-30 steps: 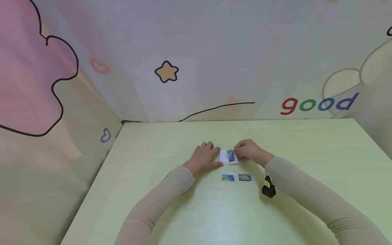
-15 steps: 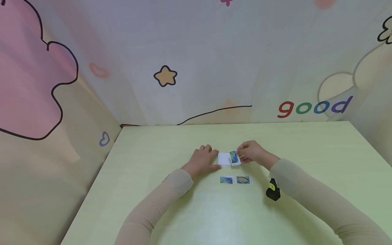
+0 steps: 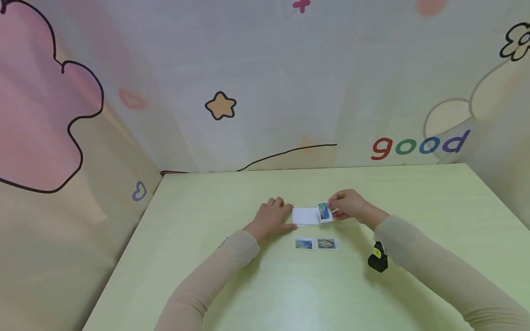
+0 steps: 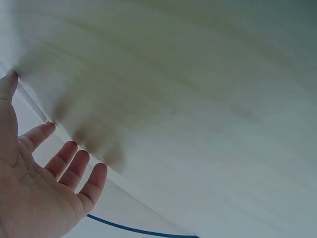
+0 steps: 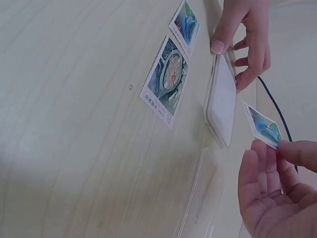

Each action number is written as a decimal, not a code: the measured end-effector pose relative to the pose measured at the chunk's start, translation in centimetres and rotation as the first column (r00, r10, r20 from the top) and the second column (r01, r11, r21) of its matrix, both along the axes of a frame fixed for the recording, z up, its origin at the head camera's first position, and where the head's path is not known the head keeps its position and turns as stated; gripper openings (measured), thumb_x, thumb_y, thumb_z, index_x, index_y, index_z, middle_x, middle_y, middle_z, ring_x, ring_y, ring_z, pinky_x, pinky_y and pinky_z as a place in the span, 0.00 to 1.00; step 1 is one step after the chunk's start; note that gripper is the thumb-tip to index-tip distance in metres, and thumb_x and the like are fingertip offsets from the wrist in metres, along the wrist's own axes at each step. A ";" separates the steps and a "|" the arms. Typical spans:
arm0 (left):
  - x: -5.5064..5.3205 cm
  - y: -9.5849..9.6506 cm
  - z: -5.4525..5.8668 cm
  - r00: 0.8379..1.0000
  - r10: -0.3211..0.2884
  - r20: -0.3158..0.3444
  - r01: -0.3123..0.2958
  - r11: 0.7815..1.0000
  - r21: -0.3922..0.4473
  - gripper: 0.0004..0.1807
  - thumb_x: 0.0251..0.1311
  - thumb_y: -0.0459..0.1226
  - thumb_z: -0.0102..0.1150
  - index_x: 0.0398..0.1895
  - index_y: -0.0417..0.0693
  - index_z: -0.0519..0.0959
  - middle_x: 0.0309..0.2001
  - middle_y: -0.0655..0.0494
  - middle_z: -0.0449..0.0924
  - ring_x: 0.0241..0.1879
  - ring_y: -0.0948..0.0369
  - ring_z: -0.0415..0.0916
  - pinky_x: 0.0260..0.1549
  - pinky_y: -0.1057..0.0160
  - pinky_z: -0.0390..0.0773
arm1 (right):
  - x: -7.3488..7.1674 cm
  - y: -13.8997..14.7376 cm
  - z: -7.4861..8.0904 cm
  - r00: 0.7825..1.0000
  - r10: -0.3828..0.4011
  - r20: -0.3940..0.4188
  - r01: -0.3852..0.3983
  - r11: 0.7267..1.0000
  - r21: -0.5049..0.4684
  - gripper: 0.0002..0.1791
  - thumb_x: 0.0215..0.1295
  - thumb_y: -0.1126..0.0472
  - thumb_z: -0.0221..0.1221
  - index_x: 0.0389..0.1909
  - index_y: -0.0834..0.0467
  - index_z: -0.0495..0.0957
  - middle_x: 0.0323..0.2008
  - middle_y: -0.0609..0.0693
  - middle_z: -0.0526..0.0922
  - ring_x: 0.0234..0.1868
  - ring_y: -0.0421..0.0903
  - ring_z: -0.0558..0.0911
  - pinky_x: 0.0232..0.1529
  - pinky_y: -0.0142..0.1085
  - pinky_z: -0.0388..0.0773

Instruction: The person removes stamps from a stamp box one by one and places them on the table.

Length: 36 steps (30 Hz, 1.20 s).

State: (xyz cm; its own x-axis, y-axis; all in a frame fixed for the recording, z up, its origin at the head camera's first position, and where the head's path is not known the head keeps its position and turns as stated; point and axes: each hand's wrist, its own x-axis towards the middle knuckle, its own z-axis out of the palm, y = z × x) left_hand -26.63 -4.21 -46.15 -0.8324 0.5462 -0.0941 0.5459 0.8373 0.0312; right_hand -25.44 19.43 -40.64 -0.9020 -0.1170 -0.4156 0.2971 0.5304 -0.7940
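Observation:
My right hand (image 3: 349, 204) pinches a postage stamp (image 3: 325, 212) with a blue and green picture between thumb and fingers. In the head view the stamp overlaps the right end of a white card (image 3: 304, 216). As the right wrist view shows, that card lies in a clear plastic case (image 5: 208, 106). My left hand (image 3: 273, 217) holds the left end of the case, thumb on the near edge and fingers at the far side. On the table nearer me lie two more stamps, a blue-green one (image 3: 304, 244) and one with a round picture (image 3: 327, 244).
A clear plastic piece like a lid (image 5: 200, 198) sits on the table beside the case in the right wrist view. Behind the pale table (image 3: 248, 294) hangs a printed cloth (image 3: 269, 92). A black and yellow device (image 3: 378, 258) is at the right sleeve.
My right hand has moved right with the pinched stamp, uncovering more of the white card. The left hand keeps its place on the case, while the head view has shifted slightly.

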 end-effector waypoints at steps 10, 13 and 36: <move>0.1 -0.2 -0.3 1.000 0.004 0.008 -0.004 1.000 -0.005 0.36 0.61 0.62 0.50 0.67 0.55 0.65 0.59 0.50 0.66 0.55 0.54 0.64 0.52 0.54 0.70 | 0.8 1.6 0.6 0.999 0.054 -0.006 -0.054 0.998 0.024 0.16 0.69 0.63 0.53 0.50 0.71 0.72 0.44 0.61 0.77 0.33 0.45 0.77 0.36 0.33 0.80; 0.1 -0.2 -0.2 1.000 0.001 0.003 -0.001 1.000 -0.004 0.36 0.60 0.62 0.50 0.67 0.55 0.65 0.59 0.50 0.66 0.55 0.54 0.64 0.51 0.54 0.70 | 1.1 2.1 0.8 0.997 0.072 -0.006 -0.072 0.997 0.030 0.16 0.68 0.63 0.54 0.50 0.70 0.72 0.42 0.60 0.78 0.32 0.44 0.77 0.36 0.33 0.80; -0.1 0.0 -0.1 1.000 -0.007 -0.001 0.007 1.000 -0.006 0.36 0.61 0.62 0.49 0.67 0.55 0.64 0.60 0.50 0.66 0.56 0.53 0.64 0.52 0.53 0.70 | 2.6 4.9 0.5 0.985 0.174 0.014 -0.175 0.984 0.044 0.13 0.65 0.65 0.56 0.47 0.69 0.74 0.36 0.52 0.77 0.34 0.45 0.74 0.38 0.32 0.78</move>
